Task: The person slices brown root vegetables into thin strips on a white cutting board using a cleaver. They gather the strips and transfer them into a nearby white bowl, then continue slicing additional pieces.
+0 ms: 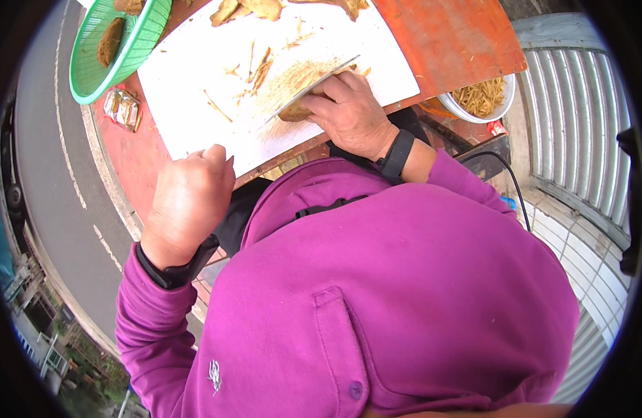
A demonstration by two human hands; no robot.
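Observation:
My left hand (190, 196) is a closed fist at the near left edge of the white cutting board (182, 89). It grips the handle end of a kitchen knife (328, 77), whose blade slants across the board and is seen nearly edge-on. The handle itself is hidden in the fist. With bent fingers, my right hand (352, 112) presses a brown root piece (294, 112) onto the board, its fingertips close against the blade. Thin brown shreds (260, 70) and fine crumbs lie just beyond the knife. Flat slices (260, 8) rest at the board's far edge.
A green plastic basket (80, 68) with brown root pieces (111, 43) stands at the far left. Beside it, a clear packet (123, 109) lies on the red table (451, 42). Below the table's right edge is a white bucket (475, 119) of shreds. A road runs along the left.

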